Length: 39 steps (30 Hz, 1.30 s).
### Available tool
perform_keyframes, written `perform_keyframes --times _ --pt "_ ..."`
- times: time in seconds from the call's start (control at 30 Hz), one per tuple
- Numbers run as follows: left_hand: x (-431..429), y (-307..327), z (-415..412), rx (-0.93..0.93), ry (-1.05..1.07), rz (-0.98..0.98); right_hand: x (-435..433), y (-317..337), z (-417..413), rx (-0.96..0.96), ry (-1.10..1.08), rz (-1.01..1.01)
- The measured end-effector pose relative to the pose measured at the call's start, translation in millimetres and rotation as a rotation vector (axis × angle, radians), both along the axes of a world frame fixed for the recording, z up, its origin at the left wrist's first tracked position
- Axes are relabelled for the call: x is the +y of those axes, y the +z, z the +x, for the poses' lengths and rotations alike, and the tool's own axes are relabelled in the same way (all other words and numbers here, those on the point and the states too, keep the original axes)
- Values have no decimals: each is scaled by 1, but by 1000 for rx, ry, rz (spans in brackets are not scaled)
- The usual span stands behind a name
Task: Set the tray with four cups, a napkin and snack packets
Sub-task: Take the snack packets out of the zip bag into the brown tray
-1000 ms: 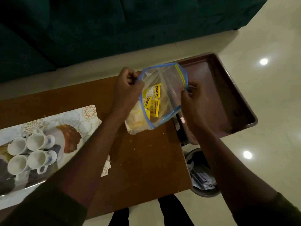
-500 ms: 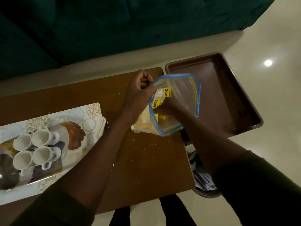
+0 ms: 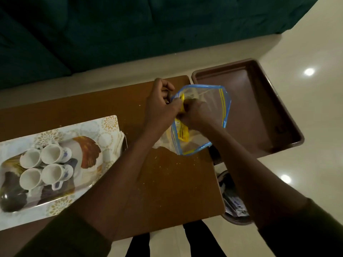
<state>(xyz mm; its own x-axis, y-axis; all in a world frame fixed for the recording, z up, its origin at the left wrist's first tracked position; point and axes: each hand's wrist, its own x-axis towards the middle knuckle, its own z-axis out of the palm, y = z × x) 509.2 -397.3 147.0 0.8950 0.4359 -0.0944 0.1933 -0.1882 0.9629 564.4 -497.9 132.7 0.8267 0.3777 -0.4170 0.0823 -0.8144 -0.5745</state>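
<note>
Since half a second ago my right hand (image 3: 194,113) has gone deeper into the zip bag (image 3: 207,115), and I see its fingers closed around a yellow snack packet (image 3: 182,133) inside. My left hand (image 3: 161,106) pinches the bag's blue rim at its left side, fist closed, holding the mouth wide. Bag and hands hang over the right end of the wooden table (image 3: 167,182), just beside the brown tray (image 3: 259,108), which juts past the table edge over the pale floor (image 3: 306,145). Bare tabletop lies between my forearms and the patterned tray (image 3: 92,127) at the left, well apart from the bag. On it four cups (image 3: 44,164) sit clustered, touching, and a folded napkin (image 3: 119,143) peeks out at its right edge. Below the table's right edge sits a bin (image 3: 233,204). Both forearms reach forward, converging at the bag.
</note>
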Motion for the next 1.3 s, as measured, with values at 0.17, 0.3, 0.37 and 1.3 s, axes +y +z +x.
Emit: perform_keyframes --times 0.17,0.3,0.37,1.3 --pt "-2 0 9 -39 60 86 -30 64 15 -9 -148 222" --pt "-6 3 14 -70 132 133 -55 115 29 57 -275 448" --pt "-6 5 15 -99 193 155 -71 132 38 19 -336 529" --pt "-17 -2 15 -123 178 169 -186 -97 83 30 -298 -215"
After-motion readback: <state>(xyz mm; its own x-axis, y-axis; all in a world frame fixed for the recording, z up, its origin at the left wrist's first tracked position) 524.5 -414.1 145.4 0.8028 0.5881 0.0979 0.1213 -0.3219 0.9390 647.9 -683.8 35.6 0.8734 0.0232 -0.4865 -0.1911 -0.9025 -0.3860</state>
